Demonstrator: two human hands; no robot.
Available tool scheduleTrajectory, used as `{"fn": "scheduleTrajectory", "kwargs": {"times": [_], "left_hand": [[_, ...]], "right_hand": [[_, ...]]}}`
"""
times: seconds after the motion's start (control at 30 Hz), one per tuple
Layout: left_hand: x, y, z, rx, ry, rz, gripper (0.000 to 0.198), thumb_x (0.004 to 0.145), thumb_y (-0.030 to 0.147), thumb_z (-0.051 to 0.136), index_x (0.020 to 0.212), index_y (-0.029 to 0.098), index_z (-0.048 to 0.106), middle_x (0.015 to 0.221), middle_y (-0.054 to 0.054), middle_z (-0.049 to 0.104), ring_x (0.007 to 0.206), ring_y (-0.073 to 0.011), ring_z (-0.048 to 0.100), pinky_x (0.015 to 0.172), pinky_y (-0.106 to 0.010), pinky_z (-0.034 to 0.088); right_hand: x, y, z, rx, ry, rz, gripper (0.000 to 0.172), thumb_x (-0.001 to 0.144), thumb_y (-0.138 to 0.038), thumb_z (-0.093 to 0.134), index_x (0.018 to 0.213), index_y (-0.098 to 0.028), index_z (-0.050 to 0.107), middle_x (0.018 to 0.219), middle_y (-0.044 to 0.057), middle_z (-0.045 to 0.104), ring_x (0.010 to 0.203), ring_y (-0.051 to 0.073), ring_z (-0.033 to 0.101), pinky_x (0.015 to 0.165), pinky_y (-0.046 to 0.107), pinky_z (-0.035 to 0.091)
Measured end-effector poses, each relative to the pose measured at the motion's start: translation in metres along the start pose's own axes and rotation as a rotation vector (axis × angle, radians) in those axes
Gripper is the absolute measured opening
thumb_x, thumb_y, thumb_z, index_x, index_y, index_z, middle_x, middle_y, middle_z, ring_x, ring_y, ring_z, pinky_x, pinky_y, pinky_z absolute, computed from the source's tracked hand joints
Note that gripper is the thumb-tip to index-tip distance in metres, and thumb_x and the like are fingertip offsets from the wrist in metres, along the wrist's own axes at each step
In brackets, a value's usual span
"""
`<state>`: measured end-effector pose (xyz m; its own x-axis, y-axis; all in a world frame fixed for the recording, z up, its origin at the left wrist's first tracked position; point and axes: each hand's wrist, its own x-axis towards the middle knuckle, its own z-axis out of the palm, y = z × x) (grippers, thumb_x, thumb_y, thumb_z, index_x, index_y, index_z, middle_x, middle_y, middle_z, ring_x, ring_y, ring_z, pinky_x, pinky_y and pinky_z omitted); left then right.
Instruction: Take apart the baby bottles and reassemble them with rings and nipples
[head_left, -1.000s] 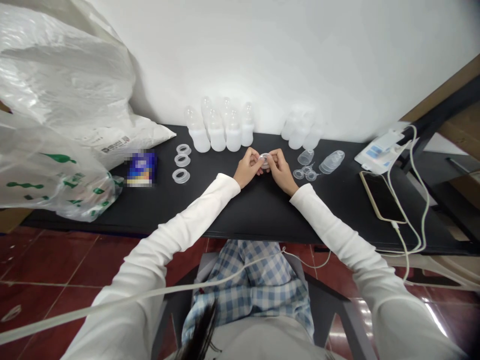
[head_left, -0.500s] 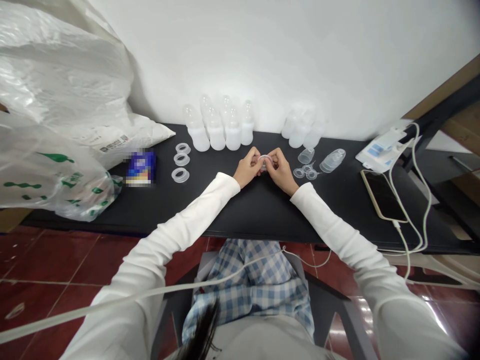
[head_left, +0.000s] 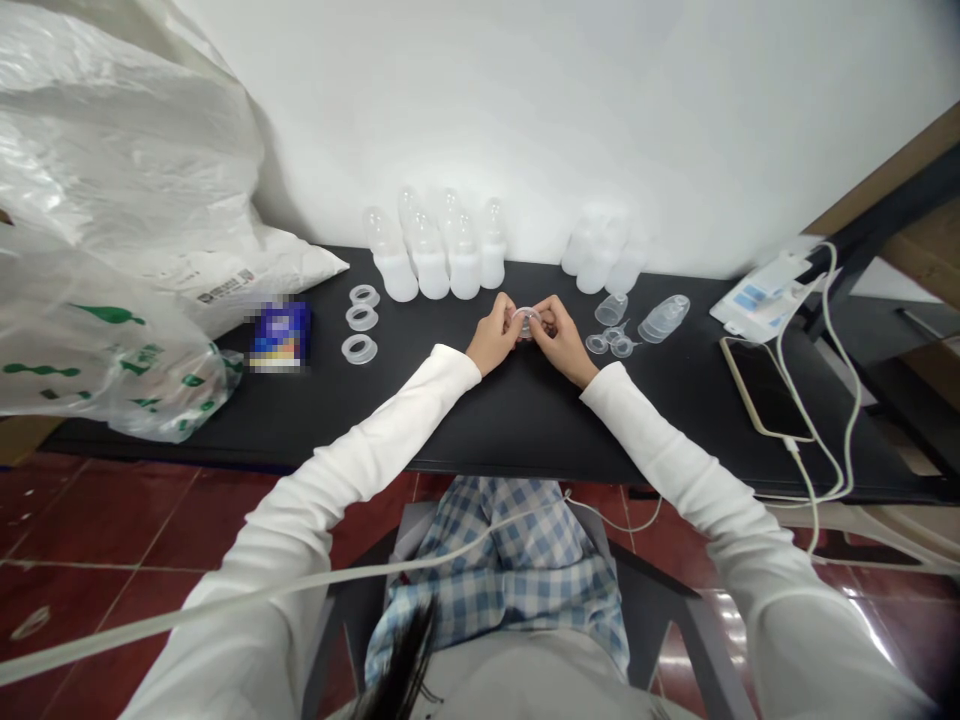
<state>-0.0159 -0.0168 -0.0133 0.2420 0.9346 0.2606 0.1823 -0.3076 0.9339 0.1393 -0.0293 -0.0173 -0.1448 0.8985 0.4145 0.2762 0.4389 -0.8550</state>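
Left hand (head_left: 493,336) and right hand (head_left: 561,342) both pinch a clear ring (head_left: 526,322) between their fingertips, above the middle of the desk (head_left: 510,420). Neither hand is clearly nearer; the ring seems to stand on edge, its long axis running left to right, though fingers hide much of it. Since the earlier frames, the hands have barely shifted. Three similar rings (head_left: 349,318) lie well left.

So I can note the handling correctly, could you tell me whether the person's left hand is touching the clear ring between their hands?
Touching: the head view shows the left hand with its fingertips pressed against the clear ring from the ring's left side.
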Motion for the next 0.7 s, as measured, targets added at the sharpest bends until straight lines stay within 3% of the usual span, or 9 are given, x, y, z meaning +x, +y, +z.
{"fn": "scheduleTrajectory", "kwargs": {"times": [0.27,0.47,0.6,0.7], "left_hand": [[-0.003,0.002,0.001,0.069,0.038,0.05,0.028,0.092,0.028,0.063,0.08,0.024,0.038,0.058,0.007,0.053,0.052,-0.0113,0.054,0.059,-0.025,0.039],[0.0,-0.001,0.001,-0.122,-0.022,-0.001,0.03,0.089,0.039,0.066,0.086,0.024,0.04,0.062,0.009,0.057,0.05,-0.0081,0.055,0.055,-0.022,0.043],[0.001,-0.001,0.001,-0.152,-0.011,0.007,0.035,0.081,0.029,0.073,0.086,0.023,0.039,0.067,0.009,0.059,0.055,-0.0074,0.06,0.058,-0.022,0.047],[0.0,0.002,0.0,-0.13,-0.019,0.01,0.032,0.081,0.025,0.073,0.085,0.023,0.041,0.063,0.01,0.059,0.054,-0.0076,0.06,0.056,-0.021,0.046]], "right_hand": [[0.002,0.006,0.0,0.066,-0.028,0.054,0.045,0.085,-0.069,0.062,0.085,-0.027,0.044,0.064,-0.005,0.051,0.059,0.013,0.051,0.056,0.029,0.044],[-0.001,-0.009,-0.002,-0.08,0.081,-0.009,0.038,0.091,-0.063,0.057,0.09,-0.026,0.049,0.07,-0.003,0.055,0.063,0.014,0.053,0.062,0.031,0.046],[-0.002,-0.01,-0.006,-0.095,0.02,-0.052,0.04,0.087,-0.06,0.063,0.1,-0.025,0.049,0.08,-0.001,0.059,0.071,0.016,0.056,0.065,0.032,0.047],[-0.001,-0.007,-0.006,-0.084,0.04,-0.051,0.039,0.085,-0.059,0.066,0.096,-0.026,0.049,0.076,-0.002,0.056,0.066,0.015,0.052,0.061,0.032,0.044]]}}
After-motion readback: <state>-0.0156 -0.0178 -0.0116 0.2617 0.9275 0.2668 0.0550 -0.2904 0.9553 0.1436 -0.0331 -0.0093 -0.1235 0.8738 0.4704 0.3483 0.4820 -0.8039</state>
